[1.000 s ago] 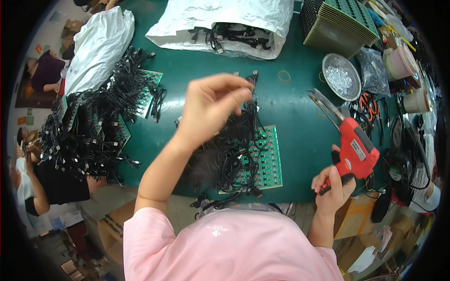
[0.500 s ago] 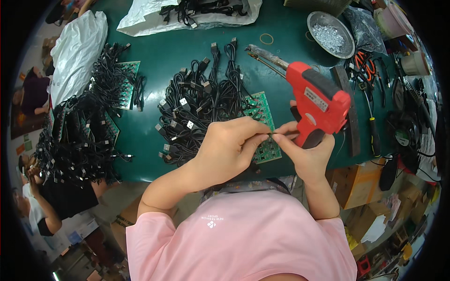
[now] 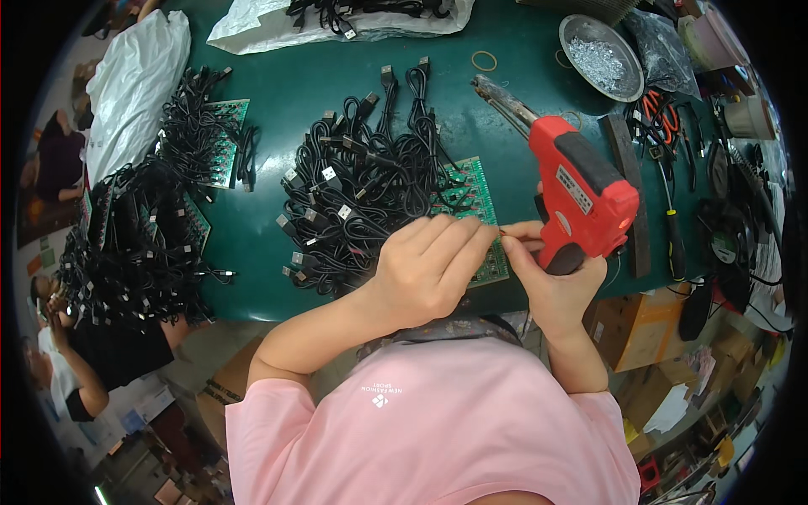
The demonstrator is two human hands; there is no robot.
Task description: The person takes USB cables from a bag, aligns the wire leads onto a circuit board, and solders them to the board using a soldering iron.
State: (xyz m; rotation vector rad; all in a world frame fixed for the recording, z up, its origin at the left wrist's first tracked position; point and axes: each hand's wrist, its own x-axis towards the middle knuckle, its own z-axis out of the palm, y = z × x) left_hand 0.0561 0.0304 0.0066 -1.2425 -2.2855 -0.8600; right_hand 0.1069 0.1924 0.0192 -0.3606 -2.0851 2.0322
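My right hand [image 3: 562, 282] is wrapped around the grip of a red soldering gun [image 3: 581, 194], whose metal tip points away to the far left. The thumb and forefinger of that hand also pinch a tiny dark wire end. My left hand [image 3: 429, 273] is closed just left of these fingertips. Its own fingertips are hidden behind the knuckles, so what they hold cannot be made out. Below both hands a green circuit board panel [image 3: 480, 189] lies on the table, partly covered. Black USB cables [image 3: 362, 160] are heaped along its left side, several running onto it.
More cables [image 3: 139, 244] and boards pile up at the left table edge beside a white bag [image 3: 139, 93]. A metal bowl [image 3: 602, 59] of small clear pieces, a dark bar [image 3: 627, 194] and a yellow-black screwdriver [image 3: 673, 244] lie right. People are seated at far left.
The soldering gun has moved slightly right and nearer. My left hand has turned, its knuckles now covering its fingertips. The pinched wire end has shifted slightly right.
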